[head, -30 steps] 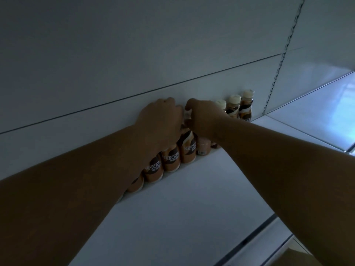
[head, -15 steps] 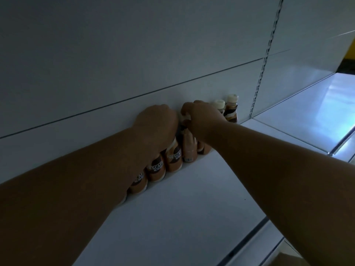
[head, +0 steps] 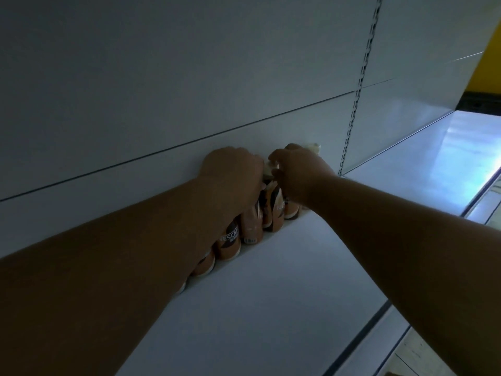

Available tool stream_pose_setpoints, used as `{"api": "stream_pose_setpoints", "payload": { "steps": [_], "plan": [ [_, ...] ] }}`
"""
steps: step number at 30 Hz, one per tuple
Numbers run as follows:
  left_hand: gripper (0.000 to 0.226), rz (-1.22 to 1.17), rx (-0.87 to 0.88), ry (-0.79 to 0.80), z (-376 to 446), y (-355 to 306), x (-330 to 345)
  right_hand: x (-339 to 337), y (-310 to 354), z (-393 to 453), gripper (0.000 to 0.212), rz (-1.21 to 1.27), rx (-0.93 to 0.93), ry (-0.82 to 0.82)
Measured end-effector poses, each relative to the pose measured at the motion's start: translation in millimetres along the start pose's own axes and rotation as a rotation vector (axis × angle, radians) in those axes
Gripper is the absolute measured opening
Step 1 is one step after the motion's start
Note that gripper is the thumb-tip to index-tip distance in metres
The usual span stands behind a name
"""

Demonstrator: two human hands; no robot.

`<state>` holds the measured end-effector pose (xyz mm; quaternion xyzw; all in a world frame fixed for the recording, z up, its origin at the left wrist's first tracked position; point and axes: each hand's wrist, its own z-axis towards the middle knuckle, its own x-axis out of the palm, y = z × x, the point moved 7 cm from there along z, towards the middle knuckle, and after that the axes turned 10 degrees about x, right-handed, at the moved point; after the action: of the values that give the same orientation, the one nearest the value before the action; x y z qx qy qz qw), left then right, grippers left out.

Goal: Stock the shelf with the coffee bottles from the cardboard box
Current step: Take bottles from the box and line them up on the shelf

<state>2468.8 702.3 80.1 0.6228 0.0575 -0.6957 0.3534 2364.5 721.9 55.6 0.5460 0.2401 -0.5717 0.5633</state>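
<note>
Head view: a row of coffee bottles (head: 230,242) is seen standing along the back edge of the shelf (head: 271,308); the left hand (head: 233,175) is curled over bottle tops, the right hand (head: 298,175) pinched on one cap, seemingly to straighten the row; the cardboard box is not seen

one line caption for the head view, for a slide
Both hands, left hand and right hand, reach the coffee bottles lined along the shelf back.

Your coffee bottles (head: 229,242) stand in a row on the shelf (head: 271,308), against its back panel (head: 189,90), running from 8 o'clock toward 2 o'clock. Your left hand (head: 233,172) and right hand (head: 301,172) sit atop the row, side by side, with the slotted upright (head: 355,104) at 2 o'clock.
</note>
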Motion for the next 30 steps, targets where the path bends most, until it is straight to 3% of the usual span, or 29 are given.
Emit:
{"api": "stream_pose_setpoints", "payload": {
  "steps": [4, 9, 15, 30],
  "plan": [
    [0.041, -0.092, -0.007, 0.145, 11, 2, 19, 12, 1, 7, 0.032, 0.015, -0.015, 0.067],
    [0.024, -0.092, 0.117, -0.003, 6, 0, 8, 9, 2, 15, 0.027, 0.024, -0.041, 0.124],
    [0.025, -0.144, 0.131, 0.077, 7, 2, 11, 8, 6, 11, 0.024, 0.043, -0.037, 0.127],
    [0.017, -0.123, 0.104, -0.066, 9, 1, 14, 12, 7, 14, 0.026, 0.042, -0.001, 0.067]
  ]
}}
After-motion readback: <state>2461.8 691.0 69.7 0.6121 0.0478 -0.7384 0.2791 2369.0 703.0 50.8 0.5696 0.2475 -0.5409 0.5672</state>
